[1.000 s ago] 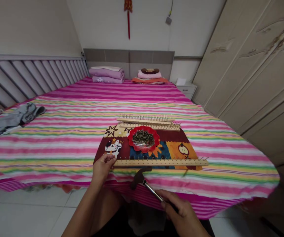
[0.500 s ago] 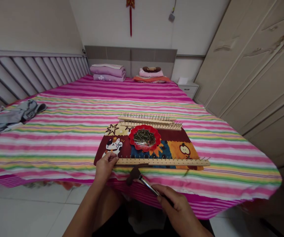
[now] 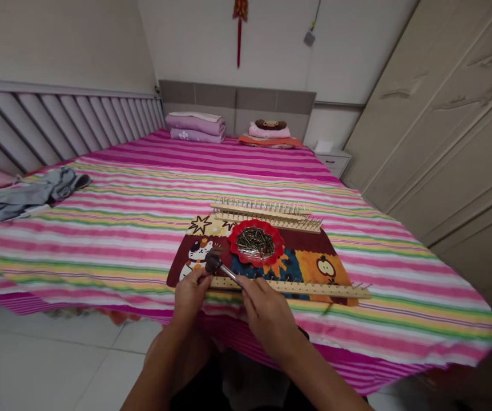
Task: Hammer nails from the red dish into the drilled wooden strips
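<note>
My right hand (image 3: 271,319) is wrapped round a hammer (image 3: 228,272), its dark head raised just above the left end of a pale wooden strip (image 3: 306,287). A row of nails stands along that strip. At its left end my left hand (image 3: 191,294) is closed in a pinch, just beside the hammer head; whatever is between the fingertips is hidden. Behind the strip sits a red scalloped dish (image 3: 234,244) of loose nails (image 3: 255,242). Under them lies a patterned mat (image 3: 310,241) with a cat and an apple.
Beyond the dish lie more nail-studded wooden strips (image 3: 263,212). The striped bed (image 3: 121,228) carries grey clothing (image 3: 36,194) at left and folded bedding (image 3: 197,127) by the headboard (image 3: 212,97). A wardrobe (image 3: 434,125) stands on the right, a slatted rail (image 3: 66,123) on the left.
My right hand has brought the hammer up and left, from in front of the strip to above its left end. My left hand keeps its pinch there. The view has shifted slightly.
</note>
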Available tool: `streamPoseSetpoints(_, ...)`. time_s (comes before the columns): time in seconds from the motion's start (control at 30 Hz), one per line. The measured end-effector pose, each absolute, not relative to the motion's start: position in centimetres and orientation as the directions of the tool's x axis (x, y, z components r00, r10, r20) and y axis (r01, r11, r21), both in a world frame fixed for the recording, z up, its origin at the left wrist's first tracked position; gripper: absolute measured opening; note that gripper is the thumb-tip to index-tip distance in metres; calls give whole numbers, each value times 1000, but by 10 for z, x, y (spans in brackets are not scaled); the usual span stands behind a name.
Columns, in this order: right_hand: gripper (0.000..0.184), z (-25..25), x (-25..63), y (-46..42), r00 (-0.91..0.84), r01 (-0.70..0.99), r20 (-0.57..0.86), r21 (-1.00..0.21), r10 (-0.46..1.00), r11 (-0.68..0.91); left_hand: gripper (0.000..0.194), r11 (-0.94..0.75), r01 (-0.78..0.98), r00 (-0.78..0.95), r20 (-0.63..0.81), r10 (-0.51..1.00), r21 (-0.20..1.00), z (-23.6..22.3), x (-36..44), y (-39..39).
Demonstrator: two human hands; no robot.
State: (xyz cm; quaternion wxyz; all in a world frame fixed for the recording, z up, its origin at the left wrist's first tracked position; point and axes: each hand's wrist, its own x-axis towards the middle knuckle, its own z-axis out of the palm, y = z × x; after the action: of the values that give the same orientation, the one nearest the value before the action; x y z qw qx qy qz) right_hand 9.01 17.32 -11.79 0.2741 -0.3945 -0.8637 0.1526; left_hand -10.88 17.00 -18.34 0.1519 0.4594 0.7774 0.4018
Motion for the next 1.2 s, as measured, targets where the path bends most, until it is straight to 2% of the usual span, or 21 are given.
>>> streamPoseSetpoints(0.23,39,-123,83,175,-557,664,286,-411,780,625,15,278,572,-543,103,833,772,-181,-110,171)
streamPoseSetpoints(0.4,37,-124,82,177,-558,664,261,-429,787,613,15,293,586,-547,102,831,756,-179,-108,169)
streamPoseSetpoints(0.57,41,-118,106,164,-539,595,307,-521,785,612,13,300,569,-545,78,835,766,-179,-111,171)
streamPoseSetpoints(0.67,37,-121,136,147,-523,474,322,-660,789,583,18,296,543,-519,37,854,786,-176,-119,173)
streamPoseSetpoints(0.73,37,-128,158,135,-516,423,282,-738,809,527,24,310,543,-517,19,856,780,-169,-123,175)
streamPoseSetpoints(0.8,40,-139,180,125,-524,428,224,-765,822,482,27,319,569,-526,37,850,758,-159,-121,180)
streamPoseSetpoints(0.9,42,-158,205,114,-517,487,130,-768,846,416,23,243,688,-445,133,885,684,-141,-103,198)
streamPoseSetpoints(1.0,41,-173,220,110,-477,546,83,-752,875,369,17,90,852,-214,185,959,515,-128,-74,227)
streamPoseSetpoints(1.1,41,-180,228,109,-443,561,92,-747,892,356,16,2,950,-31,87,996,313,-126,-47,258)
streamPoseSetpoints(1.2,41,-183,232,109,-428,554,97,-758,899,345,17,-20,975,22,-8,1000,223,-130,-32,281)
